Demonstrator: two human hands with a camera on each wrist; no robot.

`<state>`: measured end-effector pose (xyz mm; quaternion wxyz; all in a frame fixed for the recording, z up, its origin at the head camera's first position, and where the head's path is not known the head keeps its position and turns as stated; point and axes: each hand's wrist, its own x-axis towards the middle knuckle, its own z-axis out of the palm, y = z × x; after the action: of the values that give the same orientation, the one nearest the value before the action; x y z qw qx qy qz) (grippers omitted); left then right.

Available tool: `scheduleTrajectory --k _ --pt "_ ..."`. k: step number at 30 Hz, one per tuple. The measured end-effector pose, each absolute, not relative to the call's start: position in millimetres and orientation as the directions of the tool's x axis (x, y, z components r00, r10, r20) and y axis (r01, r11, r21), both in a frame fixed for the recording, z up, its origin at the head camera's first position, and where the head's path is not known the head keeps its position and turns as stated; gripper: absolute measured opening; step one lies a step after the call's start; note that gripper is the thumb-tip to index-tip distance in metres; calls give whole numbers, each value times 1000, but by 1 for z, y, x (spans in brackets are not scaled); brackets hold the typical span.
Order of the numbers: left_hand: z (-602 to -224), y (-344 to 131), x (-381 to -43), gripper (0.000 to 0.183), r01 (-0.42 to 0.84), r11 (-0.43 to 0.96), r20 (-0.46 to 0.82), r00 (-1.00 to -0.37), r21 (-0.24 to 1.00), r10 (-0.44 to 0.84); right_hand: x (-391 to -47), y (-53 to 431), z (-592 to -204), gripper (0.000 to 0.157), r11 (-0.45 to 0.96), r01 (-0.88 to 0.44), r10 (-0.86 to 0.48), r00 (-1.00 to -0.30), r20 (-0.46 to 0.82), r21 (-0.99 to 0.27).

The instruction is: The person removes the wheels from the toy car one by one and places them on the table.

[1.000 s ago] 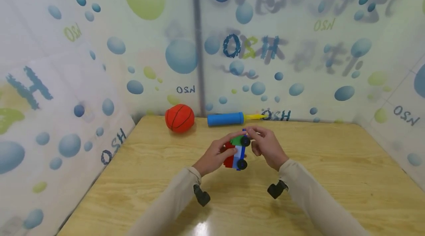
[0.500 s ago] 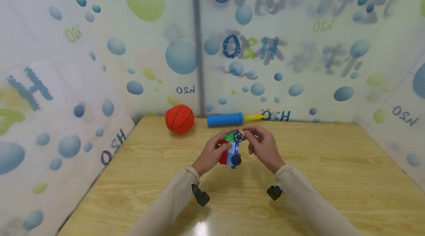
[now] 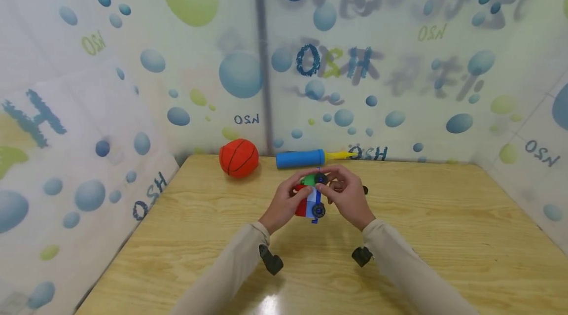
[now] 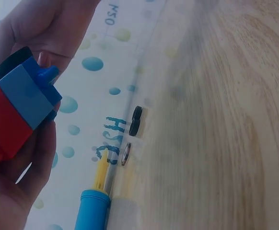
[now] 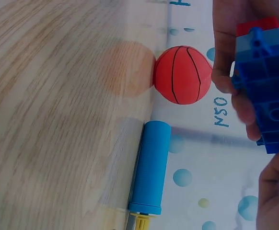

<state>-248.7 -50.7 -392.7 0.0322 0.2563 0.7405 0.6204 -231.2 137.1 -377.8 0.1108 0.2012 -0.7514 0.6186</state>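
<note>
My left hand (image 3: 283,201) grips a block-built toy car (image 3: 312,194), raised above the table, with its thumb on the near face. The car has red, green and light blue blocks on a blue chassis with black wheels. My right hand (image 3: 348,196) has its thumb and index finger at the car's upper wheel (image 3: 320,178), pinching there; the other fingers are curled and partly hidden. The right wrist view shows the chassis's blue underside (image 5: 273,103) between both hands. In the left wrist view, a light blue and red end (image 4: 22,103) faces the camera.
A red toy basketball (image 3: 239,158) and a blue hand pump (image 3: 300,158) with a yellow nozzle (image 3: 339,156) lie along the back wall. Two small black wheels (image 4: 135,120) and a thin ring (image 4: 125,154) are on the table (image 3: 443,226) beyond the right hand.
The right hand moved off the upper wheel a little, then closed back in on it with thumb and finger. The left hand shifted slightly left with the car and turned it a little.
</note>
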Motion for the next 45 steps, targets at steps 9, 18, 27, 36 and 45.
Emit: scheduleTrajectory --k 9,18,27,36,45 --pt "-395 -49 -250 41 365 125 293 -874 923 387 -236 139 -378 27 196 -465 -161 -884 440 -863" --pt "-393 -51 -246 41 348 147 276 -890 926 363 -235 134 -377 22 181 -429 -139 -902 409 -885" --pt "-391 -47 -247 39 336 152 267 -897 929 353 -239 138 -371 18 135 -321 -191 -937 294 -937" --pt "-402 -46 -247 41 337 203 254 -903 919 347 -241 142 -372 16 164 -312 -256 -930 265 -936" --pt "-404 -46 -248 40 379 186 305 -893 907 331 -240 140 -372 16 339 -467 -284 -878 385 -816"
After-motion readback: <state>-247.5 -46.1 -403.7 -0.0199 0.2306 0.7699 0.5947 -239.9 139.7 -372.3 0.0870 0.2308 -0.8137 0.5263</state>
